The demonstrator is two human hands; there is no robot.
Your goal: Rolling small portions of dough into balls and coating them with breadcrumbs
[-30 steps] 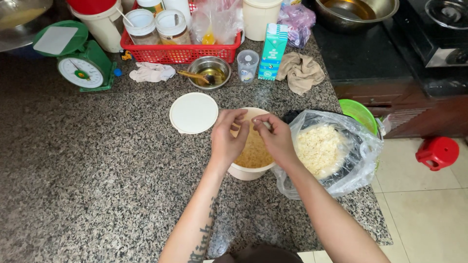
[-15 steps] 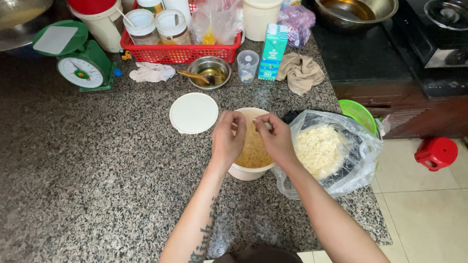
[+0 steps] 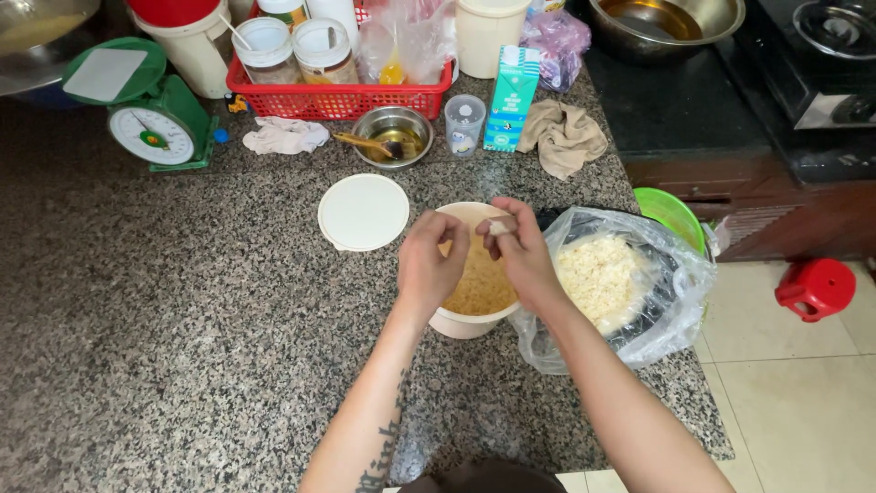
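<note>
On the far left of the speckled granite bench (image 3: 182, 319) stands a green kitchen scale (image 3: 146, 114), and right of it a red basket (image 3: 338, 96) of jars, a small steel bowl (image 3: 392, 135) and a round white lid (image 3: 363, 212) lying flat. Next comes the left hand (image 3: 431, 265), curled over the near-left rim of a round cream tub (image 3: 470, 319) that holds a heap of yellowish-tan crumbly stuff; its fingers are drawn together, but whether they pinch anything cannot be told. The right hand (image 3: 520, 248) hovers over the tub's far-right rim with thumb and fingertips closed on a small pale clove-like piece (image 3: 497, 226), held just above the heap and between the two hands. That piece looks light, firm and smooth, likely a little slippery, so a fingertip pinch across its narrow middle seems the sure hold; squeezed hard it might bruise or shoot out. It is too small to read its long axis with confidence: it seems to lie roughly crosswise, one end toward the left hand. Just right of the tub, touching it, a clear plastic bag (image 3: 675, 301) slumps open over a pile of pale peeled pieces (image 3: 598, 274), soft and shapeless, best lifted by its gathered mouth. A green plate (image 3: 675, 210) shows behind the bag.
</note>
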